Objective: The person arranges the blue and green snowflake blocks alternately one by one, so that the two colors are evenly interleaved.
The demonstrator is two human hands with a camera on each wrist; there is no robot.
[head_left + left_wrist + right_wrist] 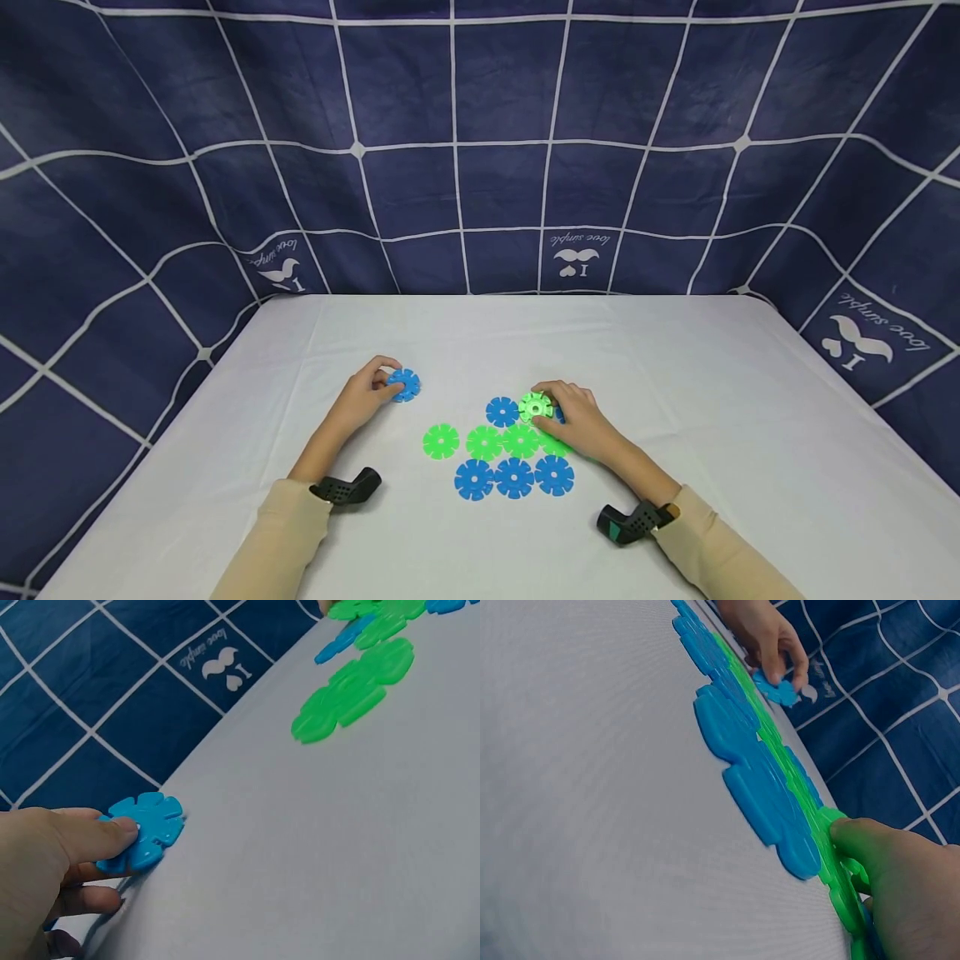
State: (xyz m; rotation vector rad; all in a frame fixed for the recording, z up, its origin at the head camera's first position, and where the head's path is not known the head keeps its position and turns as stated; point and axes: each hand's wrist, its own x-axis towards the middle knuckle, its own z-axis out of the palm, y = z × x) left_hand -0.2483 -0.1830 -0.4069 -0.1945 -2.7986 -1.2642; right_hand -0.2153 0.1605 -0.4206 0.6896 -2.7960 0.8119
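My left hand (362, 395) pinches a blue notched plastic disc (406, 385) between thumb and fingers, left of the other discs. In the left wrist view the thumb lies across that blue disc (154, 825). My right hand (576, 417) pinches a light green notched disc (536, 407) at the back of the group, partly over a blue disc behind it. Beneath the hand, a green disc (556, 443) is partly hidden. In the right wrist view the thumb presses on the green disc (829, 817).
A blue disc (502, 412) lies at the back. Green discs (484, 442) form a middle row, with one green disc (441, 442) apart at left. Blue discs (513, 477) line the front. A white cloth (420, 542) covers the table; a blue checked curtain (495, 192) hangs behind.
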